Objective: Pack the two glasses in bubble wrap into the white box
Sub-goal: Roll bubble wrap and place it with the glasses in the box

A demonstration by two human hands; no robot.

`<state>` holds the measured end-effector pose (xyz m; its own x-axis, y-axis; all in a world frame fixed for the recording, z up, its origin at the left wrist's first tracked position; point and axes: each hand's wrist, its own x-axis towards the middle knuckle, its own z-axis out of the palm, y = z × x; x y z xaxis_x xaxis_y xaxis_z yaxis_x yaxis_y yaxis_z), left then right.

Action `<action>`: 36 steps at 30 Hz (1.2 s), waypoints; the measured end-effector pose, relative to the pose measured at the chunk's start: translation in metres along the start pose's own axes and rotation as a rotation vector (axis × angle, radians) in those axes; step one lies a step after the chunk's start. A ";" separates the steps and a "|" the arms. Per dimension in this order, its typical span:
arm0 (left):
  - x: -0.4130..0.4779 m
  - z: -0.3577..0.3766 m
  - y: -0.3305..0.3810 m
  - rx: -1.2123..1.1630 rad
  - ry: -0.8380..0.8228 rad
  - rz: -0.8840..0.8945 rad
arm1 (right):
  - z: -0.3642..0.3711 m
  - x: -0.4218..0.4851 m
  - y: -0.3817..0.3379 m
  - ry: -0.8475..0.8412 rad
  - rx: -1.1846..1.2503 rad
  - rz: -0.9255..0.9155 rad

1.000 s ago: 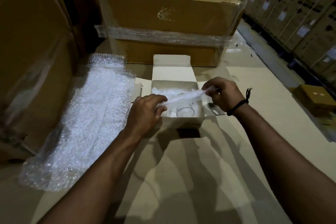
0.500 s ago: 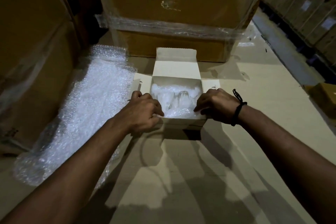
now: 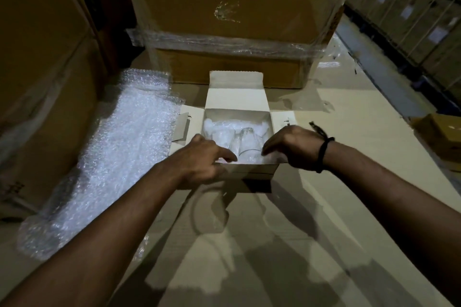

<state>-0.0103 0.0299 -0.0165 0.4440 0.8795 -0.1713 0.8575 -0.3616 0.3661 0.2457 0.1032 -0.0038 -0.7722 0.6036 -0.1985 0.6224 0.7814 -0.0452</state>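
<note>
Here both hands are at the near edge of the open white box [image 3: 252, 172], which holds the two glasses [image 3: 245, 143].

On the cardboard surface [image 3: 249, 244], the left hand [image 3: 199, 159] rests at the box's near left corner, its fingers stretched out and touching the bubble wrap [image 3: 212, 124] inside. The right hand [image 3: 291, 147], with a black wristband [image 3: 323, 154], reaches in at the near right corner; whether it pinches the wrap cannot be told. The hands are apart, and the glasses lie side by side between them in the wrap. A loose bubble wrap sheet [image 3: 119, 147] lies to the left of the box. The lid flap [image 3: 237, 95] stands open on the far side, and behind it sits a big brown carton [image 3: 234, 7].
</note>
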 end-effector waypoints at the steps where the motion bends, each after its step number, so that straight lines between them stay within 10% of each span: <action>1: -0.001 -0.003 -0.005 0.025 0.059 0.010 | -0.006 -0.005 0.004 0.065 -0.043 -0.007; 12: -0.002 -0.009 -0.015 0.295 -0.019 -0.051 | -0.008 0.009 -0.005 -0.160 -0.283 0.020; 30: 0.041 -0.012 -0.006 0.377 0.169 -0.187 | -0.020 0.035 0.006 0.029 -0.171 0.221; 36: 0.027 -0.027 -0.028 0.582 0.101 -0.282 | -0.027 0.043 -0.003 -0.230 -0.363 0.258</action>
<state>-0.0293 0.0716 -0.0063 0.1787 0.9797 -0.0910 0.9509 -0.1957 -0.2398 0.2077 0.1307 0.0139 -0.5258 0.7656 -0.3707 0.6729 0.6409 0.3694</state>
